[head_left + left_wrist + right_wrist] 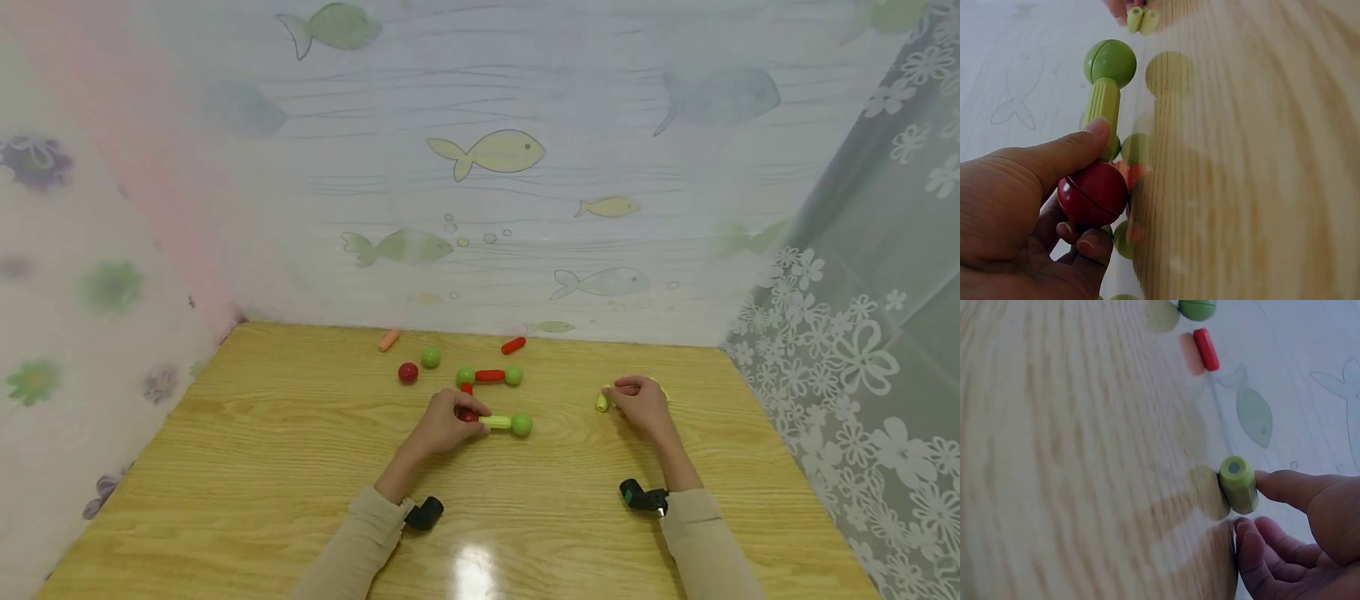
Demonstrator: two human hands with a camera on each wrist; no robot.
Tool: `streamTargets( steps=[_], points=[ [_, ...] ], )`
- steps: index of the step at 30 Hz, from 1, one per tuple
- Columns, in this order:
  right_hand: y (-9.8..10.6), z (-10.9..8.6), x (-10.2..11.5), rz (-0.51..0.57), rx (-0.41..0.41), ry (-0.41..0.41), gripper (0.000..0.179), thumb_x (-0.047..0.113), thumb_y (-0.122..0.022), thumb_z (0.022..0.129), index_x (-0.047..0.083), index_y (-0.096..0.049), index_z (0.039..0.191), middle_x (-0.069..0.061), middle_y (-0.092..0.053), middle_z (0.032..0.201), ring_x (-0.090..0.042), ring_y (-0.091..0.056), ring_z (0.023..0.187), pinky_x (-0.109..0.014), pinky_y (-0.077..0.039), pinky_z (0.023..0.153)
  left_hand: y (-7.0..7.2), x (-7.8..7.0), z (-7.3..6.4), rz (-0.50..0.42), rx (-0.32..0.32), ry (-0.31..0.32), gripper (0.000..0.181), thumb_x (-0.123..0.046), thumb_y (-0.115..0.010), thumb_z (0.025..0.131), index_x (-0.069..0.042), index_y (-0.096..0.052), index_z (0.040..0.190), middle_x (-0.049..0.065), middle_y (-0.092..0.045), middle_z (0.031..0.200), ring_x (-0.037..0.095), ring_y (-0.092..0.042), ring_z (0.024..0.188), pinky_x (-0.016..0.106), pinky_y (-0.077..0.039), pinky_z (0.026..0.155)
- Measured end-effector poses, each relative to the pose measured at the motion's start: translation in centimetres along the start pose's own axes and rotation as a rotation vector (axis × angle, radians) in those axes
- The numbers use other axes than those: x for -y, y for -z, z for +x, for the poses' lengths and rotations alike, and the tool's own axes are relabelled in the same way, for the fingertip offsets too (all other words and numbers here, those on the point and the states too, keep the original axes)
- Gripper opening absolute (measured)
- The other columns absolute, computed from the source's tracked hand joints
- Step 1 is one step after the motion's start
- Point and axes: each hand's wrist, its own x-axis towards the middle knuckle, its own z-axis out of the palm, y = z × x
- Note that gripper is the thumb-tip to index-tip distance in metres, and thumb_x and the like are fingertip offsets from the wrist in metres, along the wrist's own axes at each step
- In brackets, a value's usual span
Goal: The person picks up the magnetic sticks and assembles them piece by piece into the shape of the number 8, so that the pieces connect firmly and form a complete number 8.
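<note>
My left hand [444,423] grips a dark red ball [1093,194], its thumb lying along the yellow-green rod [1104,103] joined to it. A green ball [522,424] caps the rod's far end. From the red ball, a short red rod [467,389] leads to a green ball [466,377]; another red rod [490,376] links that to a second green ball [513,376]. To the right, my right hand [641,407] pinches a loose yellow-green rod [1239,485] lying on the table; a grey dot shows in its end.
At the back of the wooden table [255,467] lie an orange rod [389,340], a green ball [431,357], a dark red ball [408,372] and a red rod [513,345]. Another yellow piece [664,390] is partly hidden behind my right hand. A fish-patterned curtain [480,275] hangs behind.
</note>
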Motion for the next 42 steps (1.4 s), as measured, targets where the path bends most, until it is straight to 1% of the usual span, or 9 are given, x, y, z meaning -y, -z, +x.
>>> streamTargets(
  steps=[3, 11, 20, 22, 26, 31, 35, 38, 42],
  points=[
    [-0.1, 0.0, 0.0, 0.006, 0.005, 0.012, 0.047, 0.027, -0.068, 0.098, -0.009, -0.061, 0.127, -0.023, -0.066, 0.114, -0.017, -0.064, 0.087, -0.025, -0.052, 0.071, 0.0, 0.0, 0.0, 0.0, 0.001, -0.004, 0.014, -0.003, -0.084, 0.082, -0.007, -0.081, 0.095, 0.007, -0.073, 0.096, 0.012, -0.055, 0.08, 0.022, -0.047, 0.068],
    [-0.6, -0.2, 0.0, -0.021, 0.016, 0.017, 0.046, 0.03, -0.071, 0.097, -0.007, -0.066, 0.123, -0.021, -0.067, 0.11, -0.025, -0.064, 0.091, -0.029, -0.051, 0.07, 0.0, 0.0, 0.0, -0.031, 0.007, -0.004, 0.015, 0.0, -0.083, 0.081, -0.005, -0.08, 0.096, 0.009, -0.073, 0.096, 0.012, -0.057, 0.084, 0.022, -0.048, 0.074],
    [-0.9, -0.2, 0.0, -0.082, 0.009, 0.006, 0.043, 0.036, -0.073, 0.095, -0.004, -0.072, 0.111, -0.02, -0.068, 0.111, -0.026, -0.062, 0.092, -0.031, -0.049, 0.069, 0.1, 0.0, 0.1, -0.011, 0.02, 0.004, 0.015, -0.002, -0.083, 0.082, -0.005, -0.08, 0.096, 0.008, -0.073, 0.098, 0.012, -0.054, 0.083, 0.022, -0.046, 0.073],
    [-0.9, -0.1, 0.0, -0.102, 0.02, 0.011, 0.04, 0.036, -0.074, 0.094, -0.002, -0.075, 0.106, -0.018, -0.07, 0.107, -0.024, -0.061, 0.089, -0.031, -0.048, 0.067, 0.1, 0.1, 0.1, -0.007, 0.021, 0.006, 0.015, -0.002, -0.083, 0.082, -0.005, -0.08, 0.096, 0.008, -0.072, 0.098, 0.012, -0.054, 0.084, 0.022, -0.046, 0.074],
    [-0.9, -0.2, 0.4, -0.119, 0.042, 0.03, 0.035, 0.033, -0.075, 0.092, -0.002, -0.077, 0.097, -0.013, -0.073, 0.093, -0.02, -0.06, 0.077, -0.031, -0.047, 0.062, 0.1, 0.2, 0.1, -0.007, 0.022, 0.012, 0.015, -0.002, -0.083, 0.082, -0.005, -0.08, 0.096, 0.007, -0.072, 0.097, 0.012, -0.054, 0.084, 0.022, -0.046, 0.073],
    [-1.4, -0.4, 0.8, -0.133, 0.049, 0.038, 0.032, 0.031, -0.076, 0.091, -0.001, -0.078, 0.092, -0.008, -0.072, 0.081, -0.016, -0.059, 0.069, -0.03, -0.047, 0.059, 0.1, 0.2, 0.2, -0.006, 0.023, 0.008, 0.015, -0.002, -0.083, 0.082, -0.005, -0.08, 0.096, 0.007, -0.073, 0.097, 0.012, -0.054, 0.083, 0.022, -0.046, 0.073],
    [-1.8, -0.6, 1.1, -0.083, 0.077, 0.022, 0.033, 0.029, -0.073, 0.093, -0.003, -0.077, 0.095, -0.01, -0.073, 0.081, -0.015, -0.064, 0.066, -0.029, -0.052, 0.06, 0.1, 0.2, 0.1, -0.003, 0.024, 0.01, 0.015, -0.002, -0.083, 0.082, -0.005, -0.08, 0.096, 0.007, -0.073, 0.097, 0.013, -0.054, 0.084, 0.022, -0.046, 0.074],
    [-2.1, -0.7, 1.4, -0.032, 0.117, 0.009, 0.035, 0.027, -0.069, 0.096, -0.007, -0.074, 0.103, -0.014, -0.074, 0.09, -0.014, -0.068, 0.068, -0.028, -0.056, 0.064, 0.1, 0.1, 0.1, -0.003, 0.028, 0.009, 0.015, -0.003, -0.083, 0.082, -0.006, -0.08, 0.097, 0.007, -0.073, 0.098, 0.013, -0.054, 0.084, 0.023, -0.046, 0.074],
    [-2.4, -0.8, 1.7, 0.006, 0.147, 0.001, 0.037, 0.024, -0.065, 0.099, -0.01, -0.07, 0.112, -0.018, -0.072, 0.1, -0.012, -0.069, 0.073, -0.026, -0.058, 0.069, 0.0, 0.3, 0.3, -0.013, 0.039, -0.006, 0.014, -0.004, -0.083, 0.083, -0.006, -0.08, 0.097, 0.007, -0.072, 0.098, 0.013, -0.055, 0.084, 0.023, -0.047, 0.073]
  ],
)
